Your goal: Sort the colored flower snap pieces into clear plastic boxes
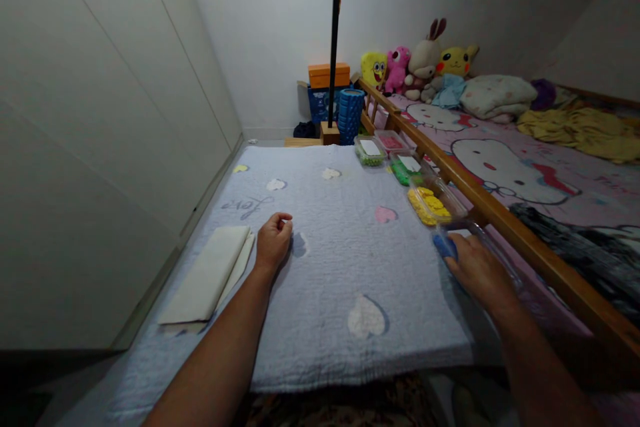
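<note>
My left hand rests on a pale blue quilted mat with its fingers curled into a loose fist; nothing shows in it. A folded cream cloth lies just to its left. My right hand reaches into a clear plastic box at the mat's right edge, fingers on blue pieces inside. Whether it grips any is hidden. Beyond it stand similar boxes: yellow pieces, green pieces, pink pieces and small green balls.
A wooden bed rail runs along the right, with a pink cartoon-cat sheet behind it. Plush toys sit at the bed's head. A black pole, blue foam roller and orange box stand beyond. White wardrobe doors line the left.
</note>
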The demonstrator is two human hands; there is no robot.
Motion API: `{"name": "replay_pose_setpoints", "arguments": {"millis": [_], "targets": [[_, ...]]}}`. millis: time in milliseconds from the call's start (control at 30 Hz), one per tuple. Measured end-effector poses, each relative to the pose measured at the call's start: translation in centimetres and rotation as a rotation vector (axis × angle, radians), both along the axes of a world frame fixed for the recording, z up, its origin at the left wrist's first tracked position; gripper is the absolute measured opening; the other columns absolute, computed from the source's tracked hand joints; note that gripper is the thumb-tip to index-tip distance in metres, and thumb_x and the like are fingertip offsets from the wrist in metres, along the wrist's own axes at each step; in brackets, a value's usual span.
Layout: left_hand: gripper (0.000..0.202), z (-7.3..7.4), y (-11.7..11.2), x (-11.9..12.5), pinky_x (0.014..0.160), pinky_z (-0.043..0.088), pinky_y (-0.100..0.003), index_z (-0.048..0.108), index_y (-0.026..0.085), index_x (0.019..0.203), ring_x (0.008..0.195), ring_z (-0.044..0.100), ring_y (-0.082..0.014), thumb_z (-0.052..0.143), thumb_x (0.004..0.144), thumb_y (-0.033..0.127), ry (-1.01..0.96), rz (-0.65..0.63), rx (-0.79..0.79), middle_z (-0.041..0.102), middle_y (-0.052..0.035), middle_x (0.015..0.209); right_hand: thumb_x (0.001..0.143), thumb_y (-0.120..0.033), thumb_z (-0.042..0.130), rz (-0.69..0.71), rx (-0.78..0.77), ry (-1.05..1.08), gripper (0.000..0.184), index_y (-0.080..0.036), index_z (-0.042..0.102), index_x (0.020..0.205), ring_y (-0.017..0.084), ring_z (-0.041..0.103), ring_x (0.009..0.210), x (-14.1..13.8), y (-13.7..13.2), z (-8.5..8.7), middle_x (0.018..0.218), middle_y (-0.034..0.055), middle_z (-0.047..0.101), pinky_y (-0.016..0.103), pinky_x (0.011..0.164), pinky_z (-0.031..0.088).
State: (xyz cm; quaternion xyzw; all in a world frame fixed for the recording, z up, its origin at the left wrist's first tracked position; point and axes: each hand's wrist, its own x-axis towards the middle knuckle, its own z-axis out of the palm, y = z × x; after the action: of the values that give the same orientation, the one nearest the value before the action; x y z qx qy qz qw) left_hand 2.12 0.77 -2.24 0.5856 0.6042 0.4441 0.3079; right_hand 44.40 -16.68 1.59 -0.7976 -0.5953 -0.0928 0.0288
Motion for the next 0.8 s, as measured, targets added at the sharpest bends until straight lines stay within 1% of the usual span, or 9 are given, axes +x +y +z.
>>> {"name": "replay_pose_setpoints", "arguments": {"millis": [100, 233, 333, 433, 567, 700, 800], "targets": [[0.028, -0.2, 0.1, -0.1, 0.064, 0.040, -0.028, 0.072, 0.021, 0.092, 0.059, 0.052, -0.0161, 0.059, 0.079, 0.042, 0.000, -0.005, 0.006, 0.053, 0.0043, 0.062, 0.090, -0.017, 0.059, 0.011, 0.031, 0.006, 0.037, -0.018, 0.070, 0.125, 0.033, 0.070, 0.098, -0.1, -0.2, -0.1, 0.116, 0.0184, 0.072, 0.044, 0.081, 0.054], [0.027, 0.1, -0.1, 0.1, 0.064, 0.040, -0.028, 0.071, 0.021, 0.091, 0.058, 0.052, -0.0161, 0.058, 0.079, 0.041, -0.004, -0.002, -0.015, 0.053, 0.0046, 0.061, 0.089, -0.014, 0.057, 0.033, 0.023, 0.034, 0.038, -0.018, 0.069, 0.125, 0.030, 0.070, 0.096, -1.2, -0.4, 0.0, 0.118, 0.0168, 0.072, 0.041, 0.079, 0.055], [0.026, 0.6, -0.3, 0.2, 0.063, 0.040, -0.028, 0.071, 0.021, 0.091, 0.059, 0.051, -0.0162, 0.058, 0.079, 0.040, -0.004, 0.002, -0.023, 0.052, 0.0047, 0.060, 0.089, -0.015, 0.058, 0.089, 0.022, 0.070, 0.039, -0.018, 0.069, 0.126, 0.028, 0.069, 0.095, -3.1, -0.3, 0.1, 0.116, 0.0152, 0.072, 0.038, 0.078, 0.054], [0.025, 0.7, -0.4, 0.3, 0.063, 0.039, -0.028, 0.071, 0.021, 0.090, 0.058, 0.051, -0.0161, 0.058, 0.079, 0.040, -0.011, 0.002, -0.024, 0.051, 0.0049, 0.060, 0.090, -0.015, 0.057, 0.147, 0.033, 0.110, 0.039, -0.019, 0.069, 0.127, 0.027, 0.069, 0.094, -6.0, 0.2, 0.1, 0.116, 0.0141, 0.071, 0.037, 0.077, 0.052], [0.025, 0.4, -0.3, 0.2, 0.063, 0.039, -0.028, 0.071, 0.021, 0.091, 0.059, 0.051, -0.0160, 0.059, 0.078, 0.039, -0.022, 0.000, -0.015, 0.050, 0.0050, 0.060, 0.090, -0.013, 0.057, 0.213, 0.013, 0.171, 0.040, -0.020, 0.070, 0.127, 0.026, 0.069, 0.096, -10.2, 2.2, 0.5, 0.116, 0.0127, 0.071, 0.034, 0.077, 0.050], [0.027, 0.1, -0.3, 0.0, 0.063, 0.039, -0.028, 0.071, 0.020, 0.092, 0.060, 0.050, -0.0157, 0.058, 0.080, 0.040, -0.018, -0.004, -0.013, 0.050, 0.0052, 0.061, 0.092, -0.010, 0.056, 0.249, -0.045, 0.178, 0.036, -0.021, 0.071, 0.122, 0.024, 0.068, 0.096, -13.7, 5.3, 1.3, 0.115, 0.0116, 0.070, 0.031, 0.077, 0.048], [0.028, 0.1, -0.3, 0.0, 0.062, 0.038, -0.027, 0.071, 0.020, 0.094, 0.059, 0.050, -0.0155, 0.058, 0.081, 0.041, -0.014, -0.011, -0.013, 0.050, 0.0053, 0.062, 0.095, -0.008, 0.054, 0.273, -0.091, 0.171, 0.034, -0.019, 0.069, 0.123, 0.023, 0.068, 0.098, -15.8, 7.7, 1.9, 0.119, 0.0126, 0.069, 0.030, 0.078, 0.048]]}}
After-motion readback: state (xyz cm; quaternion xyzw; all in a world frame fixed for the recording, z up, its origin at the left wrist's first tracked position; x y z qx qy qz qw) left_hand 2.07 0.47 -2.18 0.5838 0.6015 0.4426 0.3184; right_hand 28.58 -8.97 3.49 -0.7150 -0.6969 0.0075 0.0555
